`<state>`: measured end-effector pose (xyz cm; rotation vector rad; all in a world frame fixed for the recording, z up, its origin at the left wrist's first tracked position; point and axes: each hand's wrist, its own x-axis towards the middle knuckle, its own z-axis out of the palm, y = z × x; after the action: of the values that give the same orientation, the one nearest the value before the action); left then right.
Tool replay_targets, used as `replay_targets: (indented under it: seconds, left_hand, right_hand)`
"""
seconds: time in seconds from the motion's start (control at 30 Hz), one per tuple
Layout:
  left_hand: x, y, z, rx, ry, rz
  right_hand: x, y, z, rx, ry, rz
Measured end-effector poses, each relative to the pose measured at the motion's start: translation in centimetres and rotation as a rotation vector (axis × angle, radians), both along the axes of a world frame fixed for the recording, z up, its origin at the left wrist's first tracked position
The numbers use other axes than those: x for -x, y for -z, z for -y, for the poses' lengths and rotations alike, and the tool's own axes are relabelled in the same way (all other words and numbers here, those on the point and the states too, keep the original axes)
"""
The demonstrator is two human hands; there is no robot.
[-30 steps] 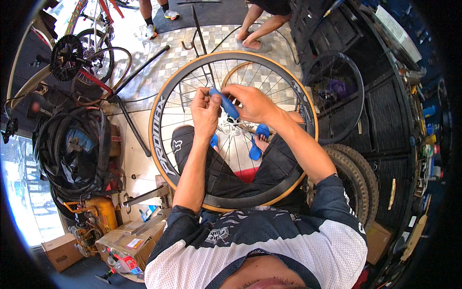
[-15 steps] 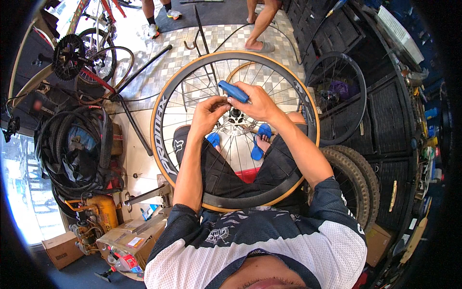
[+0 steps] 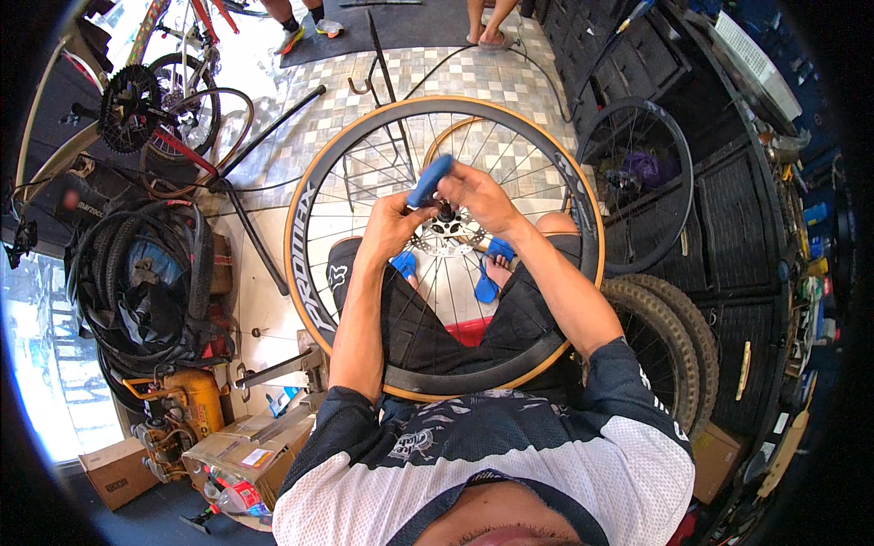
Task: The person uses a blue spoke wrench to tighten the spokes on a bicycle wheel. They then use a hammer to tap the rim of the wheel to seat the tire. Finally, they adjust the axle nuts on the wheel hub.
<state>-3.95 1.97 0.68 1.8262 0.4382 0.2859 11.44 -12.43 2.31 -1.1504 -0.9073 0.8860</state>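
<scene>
A bicycle wheel (image 3: 320, 320) with a dark rim, tan-edged tyre and thin spokes lies across my lap. At its middle are the dark hub end (image 3: 446, 215) and a pale disc brake rotor (image 3: 452, 244). Over the hub, my right hand (image 3: 480, 200) is closed round a stubby blue tool (image 3: 431, 179), smeared by motion; its kind cannot be made out. My left hand (image 3: 391, 223) is just left of the hub, fingertips pressed together by the tool's lower end. Whatever those fingers pinch is hidden.
Black drawer cabinets (image 3: 728, 273) line the right side, with another wheel (image 3: 687, 187) and knobbly tyres (image 3: 692, 337) against them. A bike (image 3: 132, 105) and a pile of tyres (image 3: 100, 282) stand left, a cardboard box (image 3: 241, 460) lower left. Other people's feet (image 3: 492, 38) are beyond.
The blue tool has turned more upright and shifted slightly left and down, with my right fingers re-angled on it. At the back, the other people's legs have moved farther away.
</scene>
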Motion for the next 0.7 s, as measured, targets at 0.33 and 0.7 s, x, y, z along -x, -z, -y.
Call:
replay_targets:
  seconds: [0.33,0.7]
  left_hand:
    - [-1.3,0.7,1.8,0.137,-0.183,0.162]
    - [-1.4,0.3,2.4,0.128,-0.178,0.191]
  right_hand:
    - [-1.9,-4.9,-0.6,-0.029,0.233,0.330]
    - [2.6,-6.8,2.2,-0.003,0.341,0.879]
